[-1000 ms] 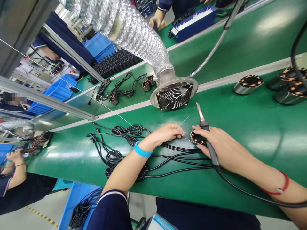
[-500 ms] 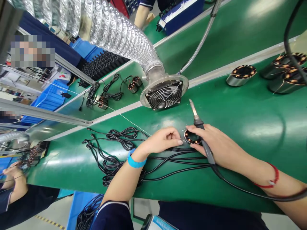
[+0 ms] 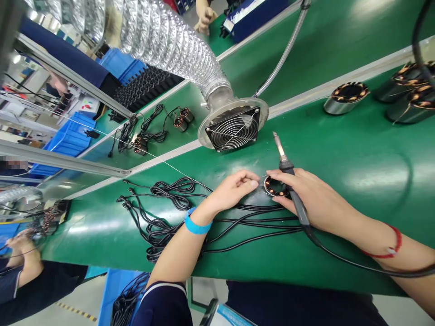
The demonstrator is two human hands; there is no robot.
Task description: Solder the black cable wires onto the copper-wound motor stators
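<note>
My right hand (image 3: 306, 194) is closed around a soldering iron (image 3: 298, 203), its bare tip pointing up and away over the bench. The thumb and fingers of that hand also grip a ring-shaped motor stator (image 3: 268, 186) with copper windings, partly covered by the fingers. Just left of the stator, my left hand (image 3: 238, 188) is pinched at thin wire ends by the ring. A fine pale wire (image 3: 170, 165) runs from the upper left down to this hand; how it passes through the fingers is hidden. Black cables (image 3: 251, 222) lie beneath both hands.
A fume extractor fan (image 3: 234, 131) on a silver duct (image 3: 176, 50) hangs just beyond my hands. Several stators, one being a near stator (image 3: 345, 99), stand at the right. Coiled cables (image 3: 163, 235) lie left. Co-workers' hands (image 3: 23, 244) show at the far left and top.
Both hands, the stator and the iron have shifted slightly up and right in view. My left fingers have straightened somewhat toward the stator. A co-worker's hand now shows at the top.
</note>
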